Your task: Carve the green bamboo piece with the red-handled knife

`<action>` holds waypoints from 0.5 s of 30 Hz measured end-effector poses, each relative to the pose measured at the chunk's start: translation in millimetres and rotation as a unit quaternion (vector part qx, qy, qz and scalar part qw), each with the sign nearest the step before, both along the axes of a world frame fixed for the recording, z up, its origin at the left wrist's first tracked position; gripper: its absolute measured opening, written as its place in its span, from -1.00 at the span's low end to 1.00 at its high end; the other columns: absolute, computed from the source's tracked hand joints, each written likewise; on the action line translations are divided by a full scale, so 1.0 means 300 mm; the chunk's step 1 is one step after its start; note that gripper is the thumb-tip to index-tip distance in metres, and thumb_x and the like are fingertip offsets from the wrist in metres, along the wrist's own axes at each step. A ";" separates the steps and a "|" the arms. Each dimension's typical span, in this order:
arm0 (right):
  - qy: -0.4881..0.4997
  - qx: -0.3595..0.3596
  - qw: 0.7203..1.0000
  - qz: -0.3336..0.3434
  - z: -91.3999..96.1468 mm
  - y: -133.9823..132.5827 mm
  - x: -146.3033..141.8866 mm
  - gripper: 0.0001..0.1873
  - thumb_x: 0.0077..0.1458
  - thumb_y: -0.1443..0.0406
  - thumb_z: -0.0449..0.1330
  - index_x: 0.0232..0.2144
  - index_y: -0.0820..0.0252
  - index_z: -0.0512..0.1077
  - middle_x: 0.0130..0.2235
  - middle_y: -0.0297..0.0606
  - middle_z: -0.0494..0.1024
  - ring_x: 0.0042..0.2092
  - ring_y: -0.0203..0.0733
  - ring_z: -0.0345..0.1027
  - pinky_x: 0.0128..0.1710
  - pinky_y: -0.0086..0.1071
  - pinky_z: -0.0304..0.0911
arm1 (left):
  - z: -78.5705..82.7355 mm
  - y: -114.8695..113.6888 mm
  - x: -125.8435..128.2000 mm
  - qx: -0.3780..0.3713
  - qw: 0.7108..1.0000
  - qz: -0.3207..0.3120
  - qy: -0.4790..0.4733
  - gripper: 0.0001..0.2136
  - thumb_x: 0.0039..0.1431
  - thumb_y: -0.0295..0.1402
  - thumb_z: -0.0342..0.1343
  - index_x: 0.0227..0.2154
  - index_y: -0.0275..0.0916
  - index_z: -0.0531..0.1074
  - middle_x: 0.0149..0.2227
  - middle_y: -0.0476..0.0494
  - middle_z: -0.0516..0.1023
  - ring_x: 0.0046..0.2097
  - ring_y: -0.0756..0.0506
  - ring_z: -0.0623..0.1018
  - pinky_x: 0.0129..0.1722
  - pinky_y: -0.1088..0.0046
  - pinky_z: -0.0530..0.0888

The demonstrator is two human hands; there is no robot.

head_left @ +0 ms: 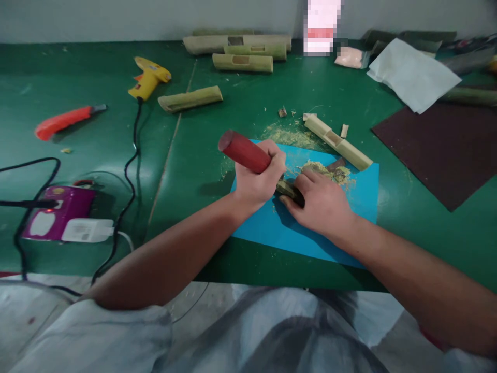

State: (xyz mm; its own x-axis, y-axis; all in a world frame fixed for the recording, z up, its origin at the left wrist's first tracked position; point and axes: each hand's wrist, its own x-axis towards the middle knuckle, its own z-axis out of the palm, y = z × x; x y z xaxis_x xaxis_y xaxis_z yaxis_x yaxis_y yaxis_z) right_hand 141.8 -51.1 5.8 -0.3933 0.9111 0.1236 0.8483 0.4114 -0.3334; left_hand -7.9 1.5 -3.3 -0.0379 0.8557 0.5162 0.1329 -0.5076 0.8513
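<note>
My left hand point(258, 178) is closed around the thick red handle of a tool point(245, 150), tilted with its butt end up and to the left. The tool's working end is hidden behind my fist. Against the blue sheet point(267, 226), my right hand point(322, 199) grips a short bamboo piece point(290, 191), its fingers covering much of it. The two hands are close together, with the bamboo between them. Pale shavings point(330, 173) lie in a heap just beyond my right hand, beside a notched bamboo tube point(337, 142).
On the green table point(202, 150) lie a yellow glue gun point(149, 80), a red-handled cutter point(68, 122), and a purple power box point(66, 207) with cables at left. Several bamboo tubes point(243, 62) line the back. White paper point(413, 75) overlaps a dark brown sheet point(442, 147) at right.
</note>
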 end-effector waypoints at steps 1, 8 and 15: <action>-0.001 0.001 1.000 0.000 0.000 0.000 0.000 -0.75 0.25 0.12 0.19 -0.28 0.20 0.48 -0.24 -0.11 0.54 -0.19 -0.04 0.37 -0.27 -0.26 0.10 | 0.000 0.000 0.000 -0.004 1.000 0.004 -0.001 -0.68 0.15 -0.43 0.16 -0.68 -0.22 0.25 -0.63 0.04 0.30 -0.54 0.07 0.35 -0.54 0.49 0.31; 0.002 -0.004 1.000 0.002 -0.003 0.001 0.001 -0.74 0.25 0.12 0.19 -0.28 0.20 0.48 -0.23 -0.12 0.53 -0.20 -0.05 0.35 -0.28 -0.27 0.10 | -0.003 0.012 -0.005 0.017 0.999 -0.037 -0.001 -0.68 0.19 -0.43 0.15 -0.66 -0.23 0.26 -0.62 0.04 0.30 -0.55 0.08 0.32 -0.53 0.48 0.29; 0.026 -0.015 1.000 0.008 -0.003 -0.012 -0.009 -0.78 0.26 0.17 0.18 -0.32 0.20 0.46 -0.25 -0.13 0.52 -0.22 -0.07 0.36 -0.29 -0.27 0.12 | -0.019 0.003 -0.024 0.019 0.996 -0.086 -0.018 -0.58 0.22 -0.37 0.21 -0.68 -0.22 0.19 -0.65 0.06 0.24 -0.58 0.08 0.26 -0.58 0.43 0.23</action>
